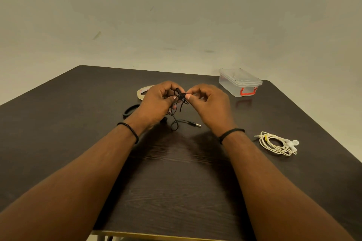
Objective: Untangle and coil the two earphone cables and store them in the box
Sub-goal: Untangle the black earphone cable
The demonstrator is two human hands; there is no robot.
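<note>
Dark table (58, 133), both hands pinching black earphone cable (181, 99), tape roll (142, 92) behind

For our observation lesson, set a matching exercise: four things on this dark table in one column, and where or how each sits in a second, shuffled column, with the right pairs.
Things:
1. tangled black earphone cable
2. coiled white earphone cable
3. clear plastic box with red latch
4. roll of clear tape

States:
A. lid on, far right
B. pinched between both hands
C. partly hidden behind the left hand
D. lying loose, near right

Pairs: 1-B, 2-D, 3-A, 4-C
</note>
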